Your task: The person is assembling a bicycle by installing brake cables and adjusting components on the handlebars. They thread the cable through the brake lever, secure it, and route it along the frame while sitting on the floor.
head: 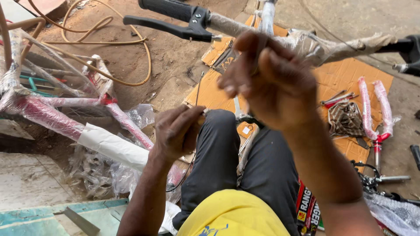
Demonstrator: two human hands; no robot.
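I pinch the thin cable (195,98) in both hands, left hand (177,131) low, right hand (267,81) raised nearer the handlebar (227,24), cable running up between them

Two hands: the left hand (177,131) at centre, the right hand (271,81) above it. One black brake lever (170,27) at top. Two pink-wrapped fork legs (376,109) at right. One tan hose (105,43) at upper left.
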